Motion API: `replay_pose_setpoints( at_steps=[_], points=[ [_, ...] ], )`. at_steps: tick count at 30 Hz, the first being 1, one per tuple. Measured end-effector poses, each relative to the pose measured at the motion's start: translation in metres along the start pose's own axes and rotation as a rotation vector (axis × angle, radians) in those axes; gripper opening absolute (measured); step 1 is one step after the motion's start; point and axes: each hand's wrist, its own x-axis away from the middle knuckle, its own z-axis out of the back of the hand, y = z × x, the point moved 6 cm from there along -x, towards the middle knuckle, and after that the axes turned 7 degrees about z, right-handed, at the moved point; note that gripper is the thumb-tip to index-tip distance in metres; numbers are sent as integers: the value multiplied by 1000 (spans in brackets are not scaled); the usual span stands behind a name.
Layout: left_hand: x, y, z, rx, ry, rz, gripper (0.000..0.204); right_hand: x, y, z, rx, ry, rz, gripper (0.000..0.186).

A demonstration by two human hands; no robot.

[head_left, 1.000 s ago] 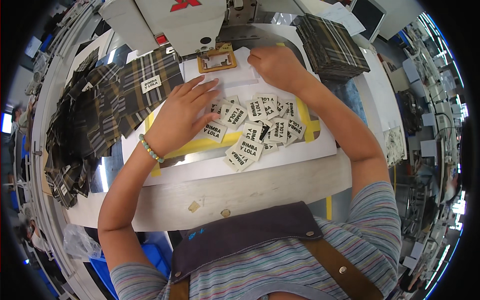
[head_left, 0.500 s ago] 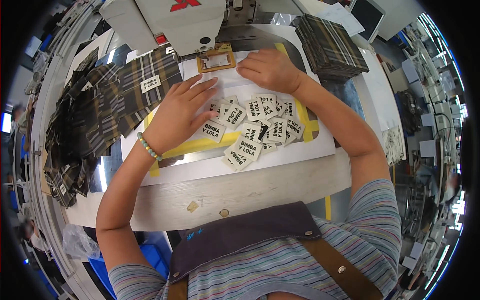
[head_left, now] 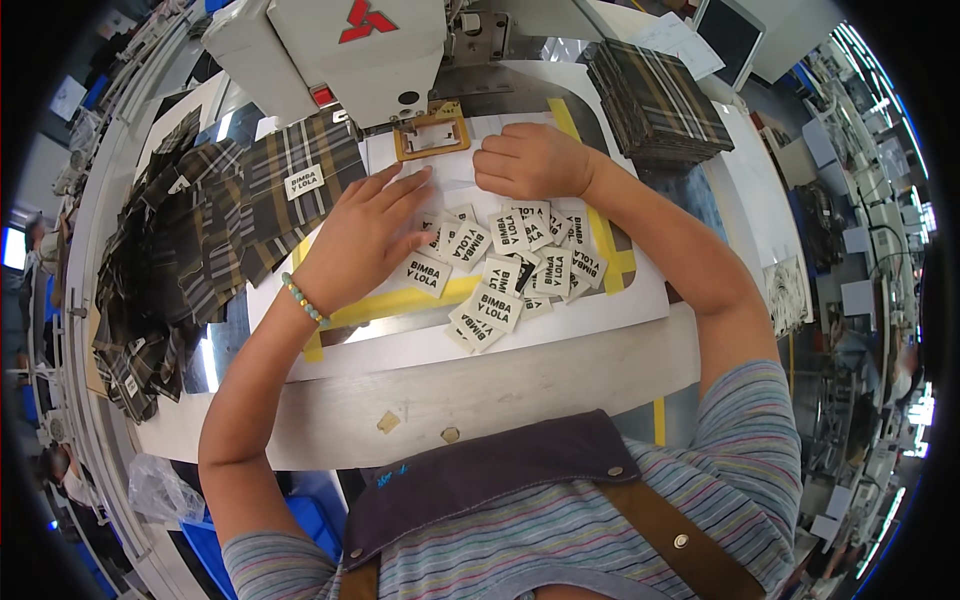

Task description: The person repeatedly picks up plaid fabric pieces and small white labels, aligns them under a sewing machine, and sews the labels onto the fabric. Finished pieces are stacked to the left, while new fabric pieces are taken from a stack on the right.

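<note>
My left hand (head_left: pixel 362 238) lies with its fingers stretched out on the white sheet (head_left: pixel 570 338), just left of a heap of cream fabric labels (head_left: pixel 497 308) with dark print. My right hand (head_left: pixel 532 163) is closed, its fingers curled down onto the sheet right of the clamp. Whatever those fingers may hold is hidden beneath them. Beyond both hands, the sewing machine (head_left: pixel 375 70) stands over a yellow-brown clamp frame (head_left: pixel 404 146) with a pale piece inside its opening. Several labels overlap loosely in the heap, closest to my left thumb.
Dark plaid fabric pieces (head_left: pixel 225 215) spread in a crumpled run at left, one with a label (head_left: pixel 304 182) on it. A neat stack of plaid pieces (head_left: pixel 665 100) stands at back right. Yellow tape (head_left: pixel 400 304) borders the work area. A dark screen (head_left: pixel 727 38) sits farther right.
My right hand has drawn slightly back toward me from beside the clamp frame, its fingers more curled. My left hand keeps its place. The whole view has shifted a little.
</note>
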Motion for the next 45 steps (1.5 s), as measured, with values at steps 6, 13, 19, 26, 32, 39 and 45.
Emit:
replay_pose_setpoints(
  at_steps=[6,13,19,26,32,39,45],
  points=[
    [1,-2,-1,-26,-21,-2,54,-7,-9,8,6,49,89,14],
    [-5,-3,-10,-30,-45,6,56,-8,2,-12,-9,-69,52,11],
    [-3,-2,-15,-47,-12,57,59,9,5,-4,-165,-111,-202,18],
    [-4,-4,-16,44,21,79,58,14,2,25,-235,-55,-419,25],
    [-4,-4,-15,27,24,84,57,-1,-2,-7,-305,-159,-739,36],
    [-3,-14,-12,40,27,100,54,7,4,-17,-405,-126,-954,27],
    [-7,-11,-13,104,51,124,52,11,8,-14,-365,-32,-900,15]
  ],
)
